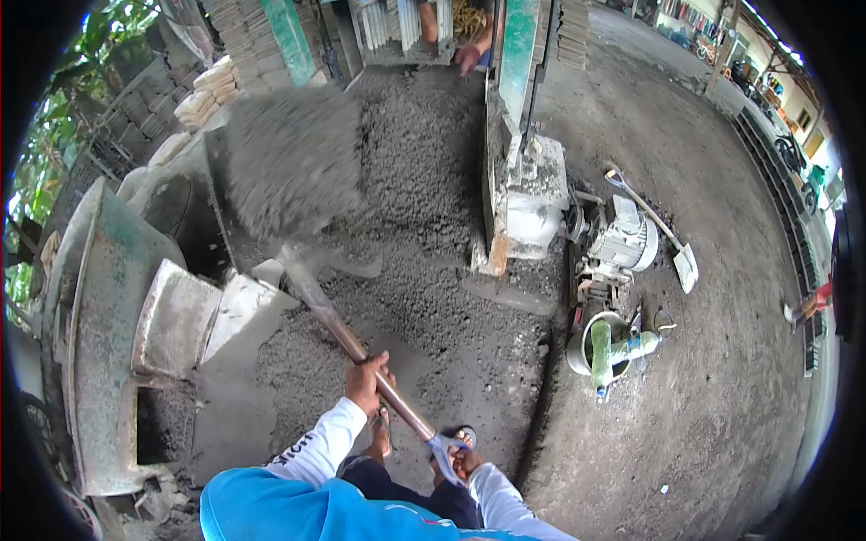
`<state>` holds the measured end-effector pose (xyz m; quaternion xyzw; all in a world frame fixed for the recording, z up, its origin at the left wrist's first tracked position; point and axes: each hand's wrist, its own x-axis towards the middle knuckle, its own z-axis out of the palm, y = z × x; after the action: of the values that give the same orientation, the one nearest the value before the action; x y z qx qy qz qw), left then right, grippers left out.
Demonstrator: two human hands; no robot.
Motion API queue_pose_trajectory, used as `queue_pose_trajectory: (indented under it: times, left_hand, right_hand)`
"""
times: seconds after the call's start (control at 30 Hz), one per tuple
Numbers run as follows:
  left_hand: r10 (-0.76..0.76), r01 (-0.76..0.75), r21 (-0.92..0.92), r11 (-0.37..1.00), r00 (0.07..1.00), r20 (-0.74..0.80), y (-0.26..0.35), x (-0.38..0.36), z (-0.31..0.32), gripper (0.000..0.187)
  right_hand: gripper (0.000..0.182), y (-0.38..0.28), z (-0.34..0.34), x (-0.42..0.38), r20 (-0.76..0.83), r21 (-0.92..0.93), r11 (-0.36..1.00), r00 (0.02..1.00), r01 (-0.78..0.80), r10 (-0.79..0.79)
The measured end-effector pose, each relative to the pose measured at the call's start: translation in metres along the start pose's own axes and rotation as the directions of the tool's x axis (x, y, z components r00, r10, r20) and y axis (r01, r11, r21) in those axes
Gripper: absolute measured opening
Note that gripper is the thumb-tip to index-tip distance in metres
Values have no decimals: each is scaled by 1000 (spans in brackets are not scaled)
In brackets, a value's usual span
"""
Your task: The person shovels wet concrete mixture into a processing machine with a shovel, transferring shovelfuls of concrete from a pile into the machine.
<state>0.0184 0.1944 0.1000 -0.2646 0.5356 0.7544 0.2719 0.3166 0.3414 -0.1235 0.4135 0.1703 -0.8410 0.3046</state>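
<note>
I hold a long-handled shovel [343,334] with both hands. My left hand [364,382] grips the wooden shaft partway down. My right hand [462,462] is closed on the blue grip at the end. The blade is raised and carries a heap of grey cement mix [290,158], blurred with motion, over the grey pile on the ground [424,207]. My sandalled feet show below the handle.
A green mixer drum with a chute [117,307] stands at the left. A block-making machine [528,180] and motor [627,239] are at centre right. A second shovel [663,230] lies beyond them, a bucket [600,343] nearer. Another person's hand [469,56] shows at the top.
</note>
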Motion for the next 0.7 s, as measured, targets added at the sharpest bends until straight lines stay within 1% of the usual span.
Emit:
queue_pose_trajectory:
  times: [0.03,0.07,0.1,0.13,0.17,0.2,0.23,0.27,0.3,0.33,0.37,0.4,0.43,0.47,0.5,0.57,0.6,0.63,0.67,0.7]
  left_hand:
    - [-16,18,-37,999,998,56,-6,0,-4,27]
    - [-61,72,-129,989,994,92,-29,12,-16,30]
    - [-107,130,-219,967,988,115,-57,25,-36,32]
    - [-215,232,-293,927,972,90,-82,25,-46,33]
    - [-321,323,-373,870,944,71,-109,29,-47,35]
    - [-423,383,-417,824,906,-6,-137,39,-49,34]
    - [-520,433,-467,771,851,-71,-174,52,-52,34]
    - [-593,499,-451,740,800,-88,-226,72,-63,34]
    - [-655,560,-437,704,750,-94,-277,93,-67,33]
    - [-718,639,-482,599,695,30,-322,102,-63,32]
    - [-760,710,-515,481,630,159,-362,104,-54,32]
    - [-825,742,-504,443,557,95,-381,93,-36,30]
    - [-876,771,-493,402,480,36,-394,85,-17,30]
    - [-887,807,-474,353,449,105,-415,83,-8,29]
    - [-891,838,-450,307,420,174,-432,82,0,29]
    - [-911,869,-436,234,353,214,-448,96,8,29]
    - [-916,862,-468,196,332,227,-451,113,3,29]
    - [-902,857,-461,231,367,229,-442,134,-10,28]
    - [-886,850,-450,273,405,226,-430,165,-31,28]
    - [-872,782,-504,367,478,106,-402,199,-59,29]
  right_hand:
    - [20,21,-55,36,-123,-285,947,974,147,-188]
    - [28,44,-115,76,-240,-574,801,899,173,-366]
    - [27,53,-154,72,-261,-45,946,911,320,-321]
    - [26,31,-121,4,-377,158,919,882,362,-283]
    - [20,27,-116,-38,-336,474,817,925,329,-178]
    - [14,16,-95,-71,-558,152,901,787,407,-262]
    - [10,25,-126,-69,-743,14,931,627,364,-234]
    - [12,8,-80,-109,-802,-99,933,527,347,-281]
    - [11,-2,-58,-133,-861,-157,933,419,322,-290]
    - [12,-4,-64,-147,-907,-265,932,266,248,-328]
    - [13,12,-110,-145,-930,-294,870,92,396,-356]
    - [12,7,-102,-175,-902,-415,898,64,146,-427]
    - [7,5,-98,-193,-875,-467,865,43,186,-482]
    - [8,3,-93,-211,-845,-517,826,22,224,-535]
    - [10,5,-103,-222,-824,-564,804,-69,188,-562]
    - [12,-26,-31,-217,-869,-494,863,-44,105,-492]
    - [11,-28,-52,-197,-834,-552,832,-39,62,-550]
    - [11,-38,-40,-170,-797,-603,797,-28,23,-603]
    - [19,-48,-30,-134,-807,-586,805,18,95,-590]
    - [21,-55,-12,-80,-736,-676,660,264,-326,-624]
